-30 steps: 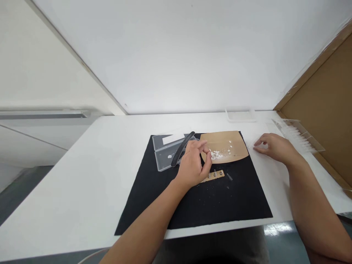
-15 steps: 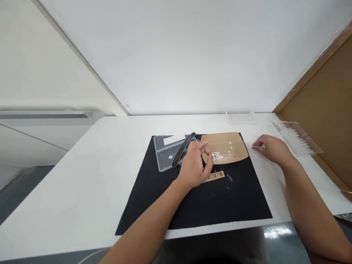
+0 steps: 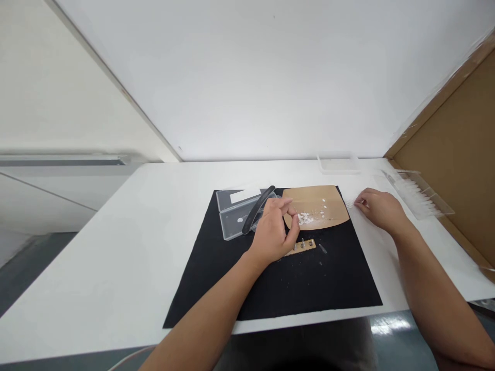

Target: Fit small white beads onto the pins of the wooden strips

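My left hand [image 3: 275, 229] is raised over the black mat [image 3: 209, 268], thumb and index finger pinched; whatever is between them is too small to make out. Partly behind it is a cardboard strip [image 3: 308, 246] carrying small metal pieces. White flakes [image 3: 305, 218] lie scattered on the brown paper [image 3: 305, 195] just beyond. At the mat's right edge, my right hand [image 3: 377, 206] rests low over the table with its fingertips pressed together. A small, pale, patterned sheet [image 3: 349, 204] touches or lies beside those fingertips. One clear sliver [image 3: 323, 249] lies on the mat.
An open clear plastic case [image 3: 232, 226] sits left of my left hand, with a curved black nail file [image 3: 255, 211] across it. A transparent tray of clear nail tips [image 3: 421, 198] leans by the cardboard wall [image 3: 456, 129]. Another clear tray [image 3: 338, 165] stands at the back.
Almost nothing differs. My right hand's fingertips have shifted very slightly at the small sheet; my left hand keeps the same pinch in the same place.
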A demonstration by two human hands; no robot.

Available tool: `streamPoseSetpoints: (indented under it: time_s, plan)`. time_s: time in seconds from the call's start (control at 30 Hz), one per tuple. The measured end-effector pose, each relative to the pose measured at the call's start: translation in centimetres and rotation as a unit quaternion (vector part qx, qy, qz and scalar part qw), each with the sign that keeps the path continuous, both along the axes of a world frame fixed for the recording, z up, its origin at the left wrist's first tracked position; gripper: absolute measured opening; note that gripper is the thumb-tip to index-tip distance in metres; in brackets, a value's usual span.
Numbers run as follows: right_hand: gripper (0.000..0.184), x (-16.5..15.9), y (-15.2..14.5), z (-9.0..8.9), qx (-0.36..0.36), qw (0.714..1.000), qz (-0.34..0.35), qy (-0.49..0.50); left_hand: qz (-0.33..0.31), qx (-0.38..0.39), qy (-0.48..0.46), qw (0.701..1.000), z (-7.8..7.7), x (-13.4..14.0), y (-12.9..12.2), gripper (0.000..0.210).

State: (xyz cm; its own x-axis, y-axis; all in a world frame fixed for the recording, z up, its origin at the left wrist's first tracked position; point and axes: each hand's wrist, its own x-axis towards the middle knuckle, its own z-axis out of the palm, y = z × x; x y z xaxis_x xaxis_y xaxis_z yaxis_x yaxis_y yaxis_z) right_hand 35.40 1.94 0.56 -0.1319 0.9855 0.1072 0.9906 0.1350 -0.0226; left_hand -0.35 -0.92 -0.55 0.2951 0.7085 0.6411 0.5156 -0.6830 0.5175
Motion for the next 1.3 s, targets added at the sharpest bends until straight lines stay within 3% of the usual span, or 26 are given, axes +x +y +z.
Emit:
streamPoseSetpoints:
  time_s: [0.53, 0.77, 0.9, 1.03, 1.2, 1.3]
  plan:
    - [0.020, -0.1, -0.3, 0.2, -0.006, 0.998, -0.066, -0.014, -0.012, -0.003, -0.002, 1.000, 0.2, 0.0, 0.0, 0.044]
    - [0.019, -0.2, -0.4, 0.7, 0.044, 0.996, -0.070, 0.037, -0.022, 0.008, -0.005, 1.000, 0.7, 0.0, -0.1, 0.037]
    - [0.022, -2.7, -1.4, 1.8, 0.131, 0.969, 0.001, 0.209, -0.044, 0.040, 0.011, 0.998, 1.6, 0.2, -0.2, 0.019]
    - [0.019, -7.0, -3.7, 2.5, 0.120, 0.923, 0.121, 0.346, -0.085, 0.084, -0.024, 0.993, 2.2, 0.6, -0.4, 0.014]
    - [0.004, -10.4, -5.8, 2.5, 0.057, 0.892, 0.290, 0.343, -0.145, 0.055, -0.046, 0.987, 2.3, 0.7, -0.5, 0.018]
    - [0.003, -11.0, -6.1, 2.5, 0.039, 0.883, 0.318, 0.343, -0.174, 0.042, -0.056, 0.982, 2.4, 0.7, -0.5, 0.016]
